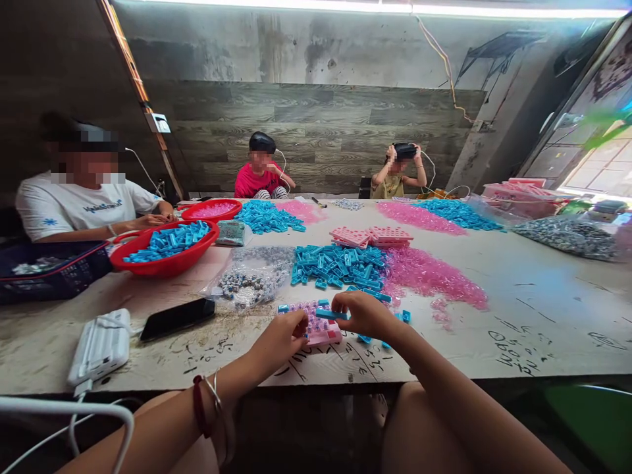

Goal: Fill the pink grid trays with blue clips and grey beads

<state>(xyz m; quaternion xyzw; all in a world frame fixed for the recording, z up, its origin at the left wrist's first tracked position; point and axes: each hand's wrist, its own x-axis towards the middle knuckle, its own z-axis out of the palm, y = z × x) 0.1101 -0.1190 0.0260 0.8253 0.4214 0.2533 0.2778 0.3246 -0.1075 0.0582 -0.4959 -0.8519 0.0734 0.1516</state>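
A pink tray [323,338] lies near the front edge of the table, with small purple-pink pieces and a few blue pieces on it. My left hand [286,336] is at the tray's left side, fingers curled together; what they hold, if anything, is hidden. Over the tray's right part, my right hand [363,313] pinches a long blue piece [330,315] between thumb and fingers. Just behind are a heap of blue pieces [336,263] and a heap of clear pink pieces [434,276]. Several loose blue pieces lie to the right of the tray.
Stacked pink trays [370,236] stand behind the heaps. To the left are a bag of beads [251,280], a black phone [178,319], a white power bank [101,345], a red basin [197,253] and a dark basket [93,263]. Three people sit around the table.
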